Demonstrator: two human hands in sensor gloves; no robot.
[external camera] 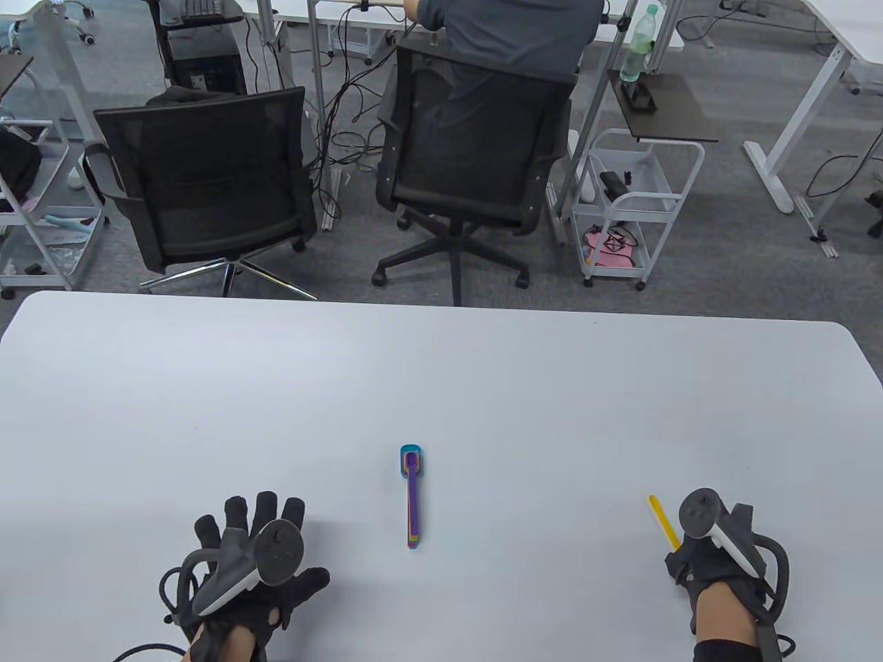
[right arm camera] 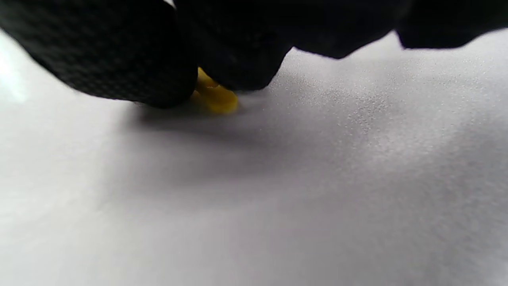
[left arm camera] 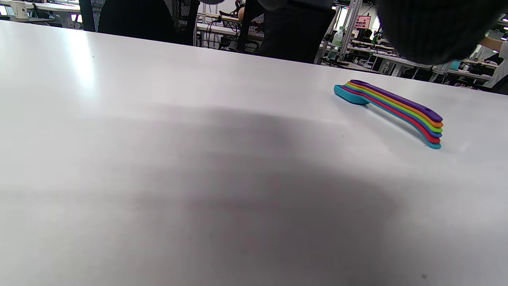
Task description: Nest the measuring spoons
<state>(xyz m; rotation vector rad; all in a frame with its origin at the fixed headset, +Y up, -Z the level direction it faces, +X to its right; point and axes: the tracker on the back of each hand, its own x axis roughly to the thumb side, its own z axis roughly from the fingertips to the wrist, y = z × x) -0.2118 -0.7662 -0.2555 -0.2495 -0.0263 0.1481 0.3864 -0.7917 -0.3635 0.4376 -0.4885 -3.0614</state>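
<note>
A nested stack of coloured measuring spoons, purple on top and teal at the bottom, lies in the middle of the white table; it also shows in the left wrist view. A yellow spoon lies at the right, its near end under my right hand. In the right wrist view my gloved fingers pinch the yellow spoon against the table. My left hand rests flat on the table, fingers spread, empty, left of the stack.
Two black office chairs and a seated person are beyond the table's far edge. A white cart stands behind at the right.
</note>
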